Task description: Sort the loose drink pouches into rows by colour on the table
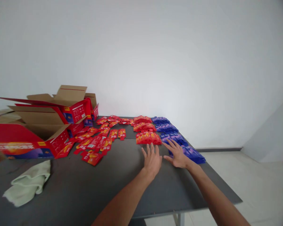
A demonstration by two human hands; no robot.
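My left hand (152,159) lies flat and open on the dark grey table (108,185), fingers stretched toward a neat row of red sachets (148,138). My right hand (177,153) is also open and spread, its fingertips touching the near stacks of blue sachets (191,153). More blue sachets (166,127) are stacked behind in rows, and stacked red sachets (143,123) lie beside them. Loose red sachets (95,142) are scattered over the table's middle left. Neither hand holds anything.
Open red cardboard boxes (37,131) with brown flaps stand at the left, more behind them (77,108). A pale green cloth (28,183) lies at the front left. The table's right edge (217,175) drops to a light tiled floor; a white wall stands behind.
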